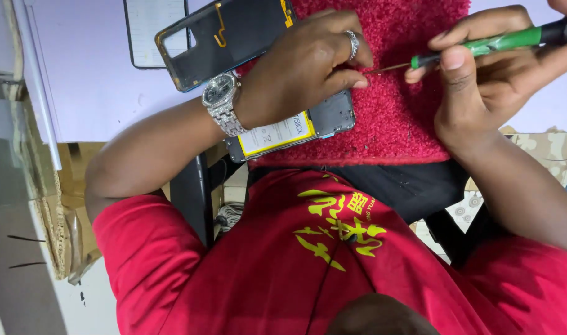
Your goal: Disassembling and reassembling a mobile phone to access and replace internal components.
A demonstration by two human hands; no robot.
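A pale lilac counter [91,87] fills the view from 10 to 2 o'clock. At 9 o'clock stands a grey panel [10,248] beside brown cardboard [60,205]. Patterned floor [544,155] shows at 3 o'clock. Light is even.

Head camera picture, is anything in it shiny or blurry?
In the head view the light is soft and even, with only faint shadows under the hands; the watch on the left hand sparkles and the green screwdriver in the right hand has a small shine; the red mat looks sharp, while the dark shape at the bottom edge is blurry.
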